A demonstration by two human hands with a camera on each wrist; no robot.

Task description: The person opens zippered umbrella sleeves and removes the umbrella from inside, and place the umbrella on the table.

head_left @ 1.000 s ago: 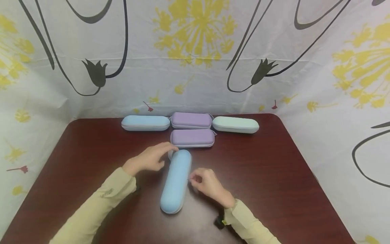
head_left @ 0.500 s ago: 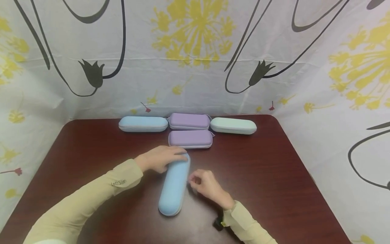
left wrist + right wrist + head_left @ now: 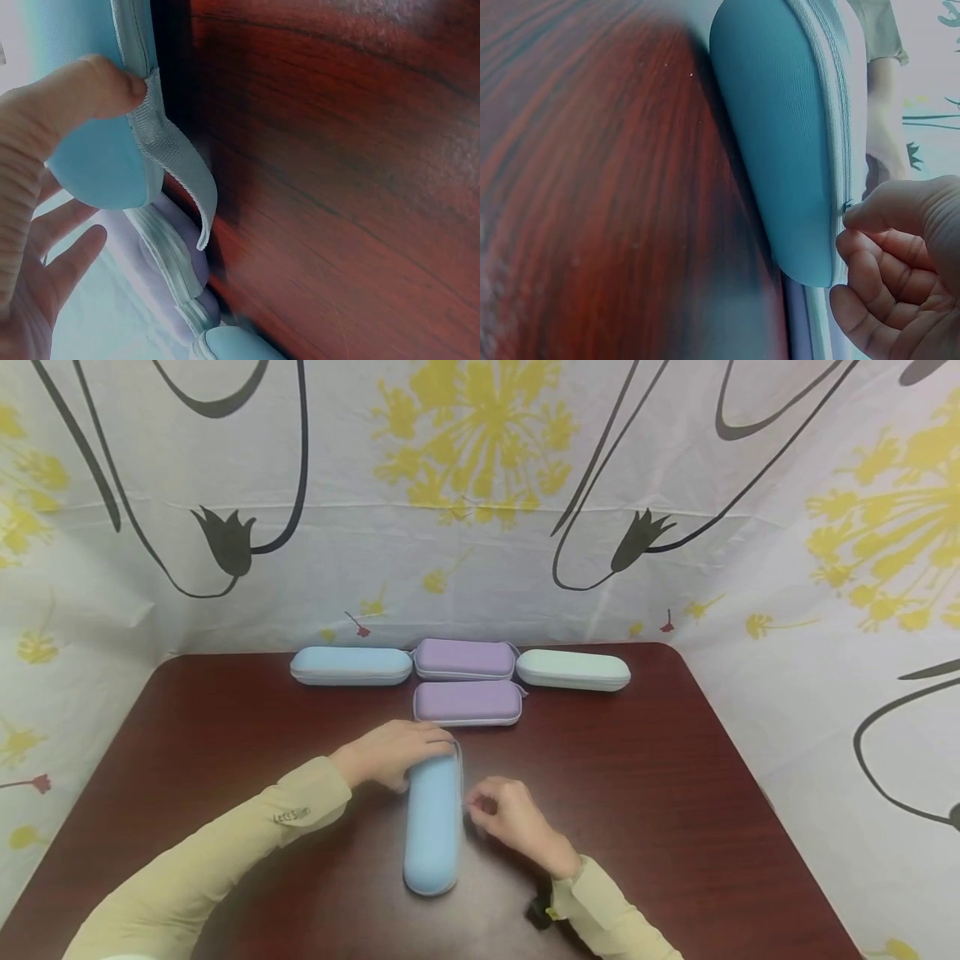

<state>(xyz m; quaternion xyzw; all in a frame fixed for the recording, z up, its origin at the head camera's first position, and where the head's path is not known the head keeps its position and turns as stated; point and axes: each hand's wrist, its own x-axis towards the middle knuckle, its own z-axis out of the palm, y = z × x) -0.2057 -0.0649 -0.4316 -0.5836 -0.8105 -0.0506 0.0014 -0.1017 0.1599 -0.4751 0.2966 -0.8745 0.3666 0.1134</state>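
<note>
A light blue zippered hard case (image 3: 433, 827) lies lengthwise on the table in front of the person. The left hand (image 3: 397, 753) grips its far end, fingers over the top. In the left wrist view the thumb (image 3: 112, 86) presses the case's side by a grey fabric strap (image 3: 184, 161) that hangs loose. The right hand (image 3: 513, 818) is at the case's right side. Seen from the right wrist, its thumb and curled index finger pinch the small zipper pull (image 3: 847, 205), mostly hidden by the fingertips. The zipper looks closed along the part that shows.
At the table's back edge stand another blue case (image 3: 351, 667), a purple case (image 3: 465, 660) and a mint green case (image 3: 573, 670) in a row. A second purple case (image 3: 467, 703) lies just beyond the held one. A patterned cloth (image 3: 480, 585) hangs behind the table (image 3: 637, 793).
The left hand has moved right and onto the case's far end. The blue case has turned, its near end swinging right, so it lies straighter. The right hand stays at its side.
</note>
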